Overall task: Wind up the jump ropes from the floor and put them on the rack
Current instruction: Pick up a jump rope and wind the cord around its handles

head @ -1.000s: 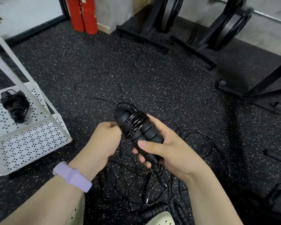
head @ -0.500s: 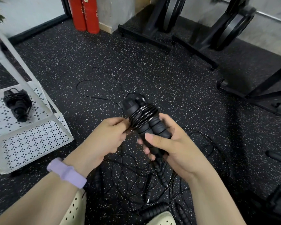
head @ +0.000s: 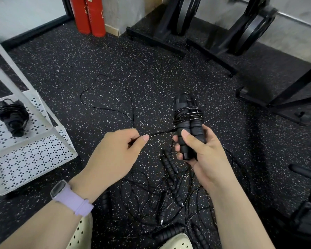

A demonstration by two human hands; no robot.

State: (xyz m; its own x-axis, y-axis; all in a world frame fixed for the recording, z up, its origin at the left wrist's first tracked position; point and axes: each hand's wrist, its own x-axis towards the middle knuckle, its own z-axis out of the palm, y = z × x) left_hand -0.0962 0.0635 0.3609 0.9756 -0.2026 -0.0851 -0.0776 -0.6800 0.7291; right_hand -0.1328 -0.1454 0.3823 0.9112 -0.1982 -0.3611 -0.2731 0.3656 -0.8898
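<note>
My right hand [head: 201, 151] grips the two black ridged foam handles of a jump rope [head: 188, 126], held side by side and upright, with the thin black cord coiled round their upper part. My thumb lies across the front of the handles; my fingers curl behind them, so only their tips show at the left edge. My left hand [head: 115, 153] pinches the free stretch of black cord [head: 162, 133] between thumb and forefinger; the cord runs taut from there to the coil. How the rest of my left fingers lie I cannot tell, as they are folded under the palm. A lilac-strapped watch [head: 70, 198] sits on my left wrist.

Below my hands a tangle of loose black jump ropes [head: 169, 191] lies on the black speckled rubber floor [head: 115, 60]; which cord belongs to which handle is hard to make out, and some handles are cut off at the bottom edge. One thin loop [head: 104, 94] strays out towards the far floor. To the left, the white perforated metal rack [head: 34, 159], cut off by the frame, carries one wound black rope bundle [head: 13, 117] on its upper shelf. Two red cylinders [head: 88, 15] stand at the far wall, their tops out of view.
</note>
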